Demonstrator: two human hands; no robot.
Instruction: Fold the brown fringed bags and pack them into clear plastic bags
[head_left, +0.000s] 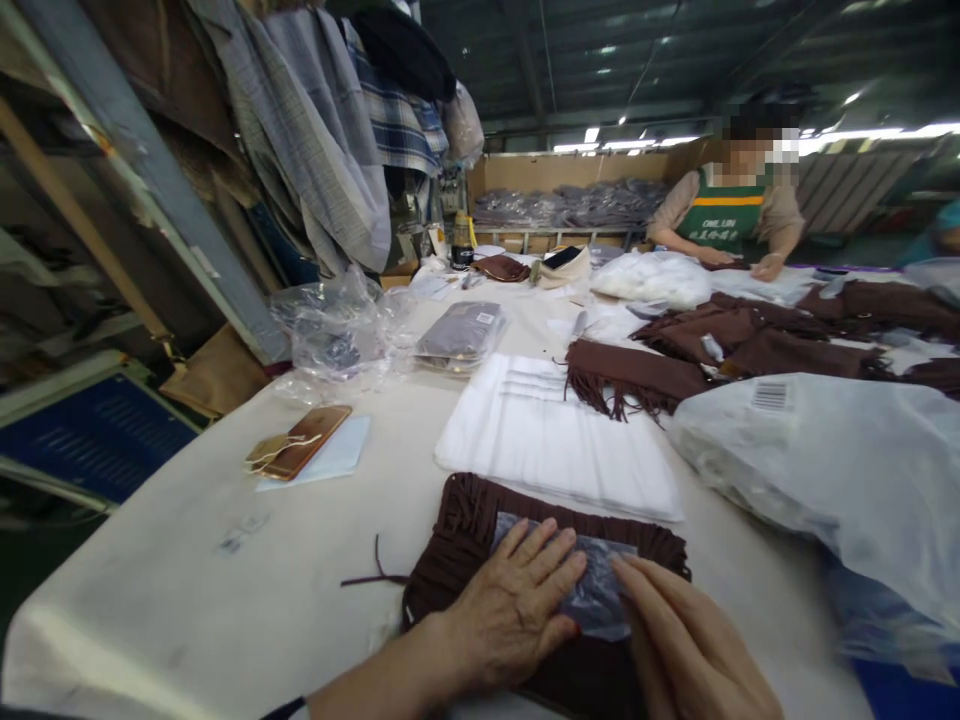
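Note:
A dark brown fringed scarf (457, 545) lies folded at the near edge of the table, and a small clear plastic bag (600, 600) rests flat on top of it. My left hand (514, 605) is spread flat over the bag's left part and the scarf, palm down. At the bag's right edge, my right hand (690, 640) has its thumb and fingers pressed together on the plastic; its fingertips are partly hidden. Just beyond the scarf is a stack of white plastic bags (555, 430). One thin brown strand trails off the scarf's left side.
A phone (307, 442) with tags lies on a pale blue sheet at left. Bagged grey goods (461, 330) sit farther back. Large plastic bags (840, 470) and more brown scarves (750, 335) fill the right side. Across the table stands a co-worker in a green apron (720, 215).

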